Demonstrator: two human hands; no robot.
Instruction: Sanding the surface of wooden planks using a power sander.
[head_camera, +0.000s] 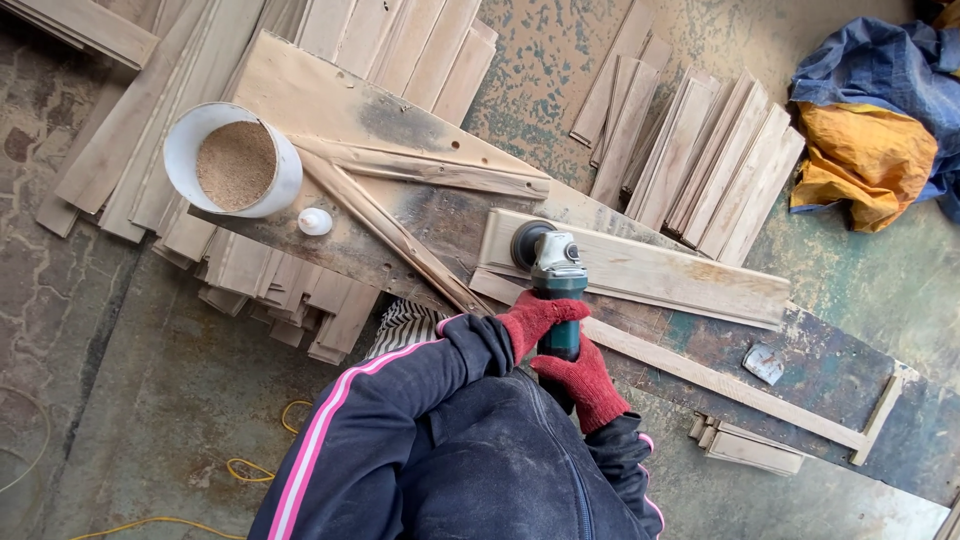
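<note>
Head cam, both hands (560, 345) gripping green grinder (556, 275), disc on wood plank (660, 272)

A white bucket of sawdust (233, 160) stands on the worn workbench (330, 105) near a small white cap (314, 221), with stacked wooden slats (700, 160), a blue and orange tarp (880, 120) and a yellow cord (250, 468) on the floor.

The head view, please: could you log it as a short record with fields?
Left hand: red-gloved left hand gripping the green angle grinder
Right hand: red-gloved right hand on the grinder's rear
Workpiece: wooden plank beneath the grinder disc
Bench: worn workbench
Nearby: white bucket of sawdust; stacked boards; blue and orange tarp
</note>
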